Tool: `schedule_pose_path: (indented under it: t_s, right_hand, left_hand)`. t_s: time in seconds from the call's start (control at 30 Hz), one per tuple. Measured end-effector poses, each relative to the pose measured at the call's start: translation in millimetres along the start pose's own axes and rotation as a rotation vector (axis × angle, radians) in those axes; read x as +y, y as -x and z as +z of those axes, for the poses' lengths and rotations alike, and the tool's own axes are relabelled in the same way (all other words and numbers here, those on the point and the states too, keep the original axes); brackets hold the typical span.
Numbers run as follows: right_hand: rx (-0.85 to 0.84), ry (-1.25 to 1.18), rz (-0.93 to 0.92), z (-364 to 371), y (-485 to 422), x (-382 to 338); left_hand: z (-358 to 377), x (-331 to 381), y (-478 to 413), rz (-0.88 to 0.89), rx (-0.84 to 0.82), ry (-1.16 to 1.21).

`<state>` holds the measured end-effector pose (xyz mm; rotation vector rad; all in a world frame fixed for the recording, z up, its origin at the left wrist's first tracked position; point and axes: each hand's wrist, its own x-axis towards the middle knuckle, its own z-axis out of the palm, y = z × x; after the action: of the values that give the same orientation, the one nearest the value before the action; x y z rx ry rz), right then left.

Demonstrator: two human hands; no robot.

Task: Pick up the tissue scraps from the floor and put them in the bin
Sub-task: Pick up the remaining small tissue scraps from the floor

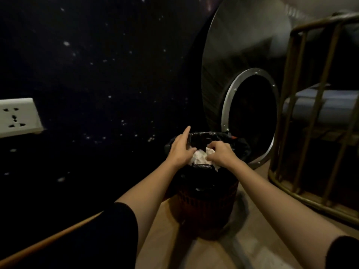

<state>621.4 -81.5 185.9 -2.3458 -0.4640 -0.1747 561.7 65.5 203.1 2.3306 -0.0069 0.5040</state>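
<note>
A dark woven bin lined with a black plastic bag stands on the floor by the wall. Over its mouth both my hands hold a bunch of white crumpled tissue scraps. My left hand is at the left of the bunch, its index finger pointing up and its thumb against the tissue. My right hand grips the bunch from the right with curled fingers. The inside of the bin is hidden in darkness.
A dark star-speckled wall fills the left, with a white socket plate on it. Behind the bin is a round metal-rimmed opening. A brass-coloured barred frame stands at the right. The floor is light brown.
</note>
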Motion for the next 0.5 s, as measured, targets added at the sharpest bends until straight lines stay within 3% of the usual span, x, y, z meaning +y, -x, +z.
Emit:
schedule_pose_path:
  t_s: [0.1, 0.2, 0.33, 0.5]
  right_hand:
    - [0.077, 0.021, -0.020, -0.5, 2.2, -2.7]
    - [0.152, 0.034, -0.183, 5.9, 19.8, -24.0]
    - [0.198, -0.004, -0.454, 33.4, 64.4, -60.0]
    - [-0.046, 0.017, -0.553, 110.8, 118.2, -75.1]
  left_hand:
    - [-16.3, -8.5, 9.6, 0.045, 0.193, -0.019]
    - [-45.0, -19.1, 36.3, 0.031, 0.299, -0.085]
    - [-73.6, -49.0, 95.9, 0.007, 0.099, -0.220]
    - [-91.4, -107.0, 187.7, -0.156, 0.002, -0.382]
